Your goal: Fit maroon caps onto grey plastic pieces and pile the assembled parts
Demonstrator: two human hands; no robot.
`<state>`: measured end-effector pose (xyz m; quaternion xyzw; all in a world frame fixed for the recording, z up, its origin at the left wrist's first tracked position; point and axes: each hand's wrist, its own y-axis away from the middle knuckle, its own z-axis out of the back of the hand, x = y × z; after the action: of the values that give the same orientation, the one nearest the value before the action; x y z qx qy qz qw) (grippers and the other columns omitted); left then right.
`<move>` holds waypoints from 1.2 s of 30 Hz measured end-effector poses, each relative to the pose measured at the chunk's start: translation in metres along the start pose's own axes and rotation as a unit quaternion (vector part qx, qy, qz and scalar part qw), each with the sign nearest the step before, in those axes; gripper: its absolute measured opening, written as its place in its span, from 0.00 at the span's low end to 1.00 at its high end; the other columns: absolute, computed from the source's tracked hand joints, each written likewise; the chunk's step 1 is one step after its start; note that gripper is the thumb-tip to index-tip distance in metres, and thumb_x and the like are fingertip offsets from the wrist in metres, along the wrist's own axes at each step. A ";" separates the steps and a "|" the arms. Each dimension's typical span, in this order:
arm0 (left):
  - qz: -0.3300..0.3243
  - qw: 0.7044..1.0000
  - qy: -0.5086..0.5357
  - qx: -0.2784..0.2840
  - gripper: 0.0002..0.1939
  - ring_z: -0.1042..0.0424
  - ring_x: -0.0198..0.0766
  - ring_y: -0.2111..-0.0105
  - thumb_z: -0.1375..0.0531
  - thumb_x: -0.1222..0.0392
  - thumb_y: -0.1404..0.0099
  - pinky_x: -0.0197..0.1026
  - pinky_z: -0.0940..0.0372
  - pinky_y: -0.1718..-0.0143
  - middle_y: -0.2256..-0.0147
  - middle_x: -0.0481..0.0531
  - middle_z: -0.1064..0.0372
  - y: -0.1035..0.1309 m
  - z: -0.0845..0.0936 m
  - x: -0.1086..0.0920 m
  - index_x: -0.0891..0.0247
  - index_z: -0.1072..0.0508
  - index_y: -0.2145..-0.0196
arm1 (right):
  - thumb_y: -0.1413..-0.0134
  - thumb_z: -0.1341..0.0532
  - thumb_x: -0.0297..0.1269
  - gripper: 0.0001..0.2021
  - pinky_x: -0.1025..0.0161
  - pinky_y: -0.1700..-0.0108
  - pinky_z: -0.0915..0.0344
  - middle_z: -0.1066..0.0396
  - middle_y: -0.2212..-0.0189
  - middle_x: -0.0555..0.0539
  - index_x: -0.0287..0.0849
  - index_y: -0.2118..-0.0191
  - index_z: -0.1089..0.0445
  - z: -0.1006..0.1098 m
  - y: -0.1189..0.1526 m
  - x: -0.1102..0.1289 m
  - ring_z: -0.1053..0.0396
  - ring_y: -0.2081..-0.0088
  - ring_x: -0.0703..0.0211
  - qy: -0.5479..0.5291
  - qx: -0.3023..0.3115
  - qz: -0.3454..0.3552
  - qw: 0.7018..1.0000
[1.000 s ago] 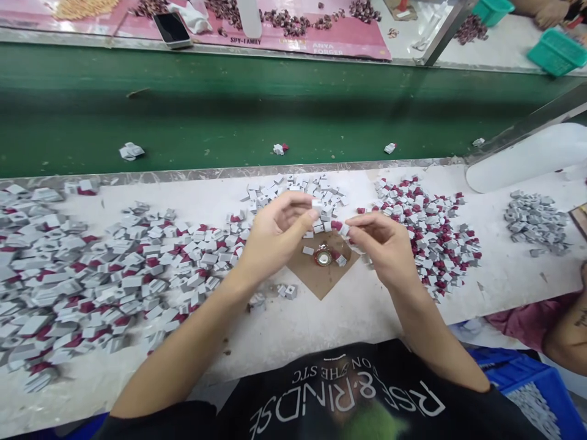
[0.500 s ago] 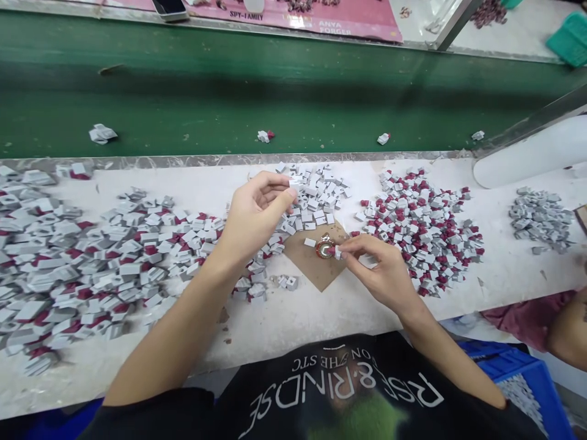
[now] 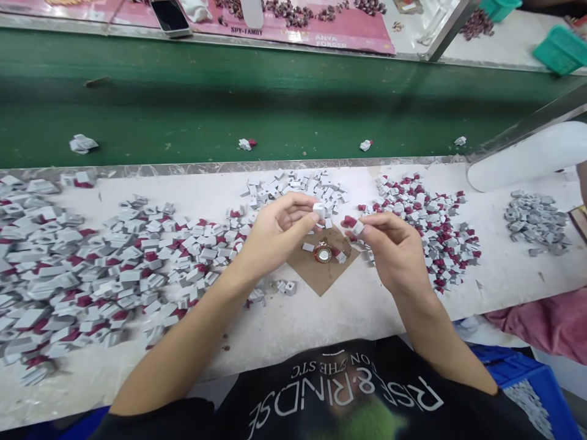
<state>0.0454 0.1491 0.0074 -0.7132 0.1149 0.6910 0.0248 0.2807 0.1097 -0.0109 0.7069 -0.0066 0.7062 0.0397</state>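
Between thumb and fingers, my left hand (image 3: 287, 227) pinches a small white block (image 3: 320, 211). My right hand (image 3: 392, 244) grips a white piece with a dark red part (image 3: 353, 225), close to the right of the left hand's block; the two are apart. Below both hands, a brown square sheet (image 3: 320, 282) lies on the white table. A round red-and-silver metal item (image 3: 323, 252) rests on it, with a white block (image 3: 308, 247) at its left and a white-and-red piece (image 3: 340, 256) at its right.
White-and-red pieces (image 3: 92, 269) spread across the left, with another pile (image 3: 440, 226) at right. White blocks (image 3: 293, 183) lie behind my hands, grey pieces (image 3: 534, 220) far right. Beyond runs a green belt (image 3: 284, 85). A white cylinder (image 3: 523, 159) and blue crate (image 3: 550, 391) stand right.
My right hand has lifted away from the sheet and now holds a white-and-red piece; another lies beside the round item. My left hand has moved right and nearer it. Pieces on the belt have shifted left.
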 end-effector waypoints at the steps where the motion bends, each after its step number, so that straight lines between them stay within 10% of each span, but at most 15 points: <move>1: 0.001 1.000 0.012 0.015 0.09 0.15 0.47 0.55 0.26 0.56 0.29 0.49 0.17 0.50 0.56 0.56 0.15 0.000 -0.003 0.000 0.57 0.17 0.53 | 0.36 0.22 0.53 0.12 0.48 0.53 0.14 0.13 0.60 0.48 0.53 0.57 0.15 -0.002 -0.005 0.001 0.14 0.56 0.48 -0.024 -0.005 -0.006 1.000; 28: -0.066 0.997 -0.001 0.051 0.06 0.12 0.43 0.58 0.28 0.61 0.26 0.44 0.15 0.54 0.58 0.53 0.13 0.004 -0.014 0.006 0.59 0.15 0.52 | 0.40 0.21 0.41 0.06 0.57 0.61 0.19 0.14 0.63 0.47 0.48 0.61 0.13 -0.009 -0.023 0.020 0.17 0.62 0.54 0.009 0.046 0.008 0.999; 32: -0.082 0.996 -0.028 0.037 0.04 0.13 0.42 0.55 0.32 0.63 0.25 0.44 0.17 0.51 0.56 0.54 0.14 0.002 0.000 0.001 0.60 0.17 0.53 | 0.39 0.24 0.41 0.05 0.57 0.62 0.20 0.14 0.64 0.46 0.46 0.61 0.14 -0.023 -0.038 0.024 0.17 0.62 0.53 0.022 0.096 0.001 0.995; 36: -0.093 0.991 -0.081 -0.050 0.07 0.13 0.44 0.56 0.30 0.60 0.27 0.46 0.17 0.51 0.56 0.56 0.14 -0.007 0.051 -0.005 0.61 0.19 0.53 | 0.37 0.27 0.38 0.06 0.52 0.54 0.18 0.14 0.59 0.45 0.45 0.56 0.14 -0.070 -0.098 0.026 0.17 0.58 0.51 0.054 0.209 0.031 0.976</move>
<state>-0.0034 0.1660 0.0092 -0.6631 0.0107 0.7458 0.0625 0.2173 0.2132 0.0101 0.6595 0.1219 0.7301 -0.1307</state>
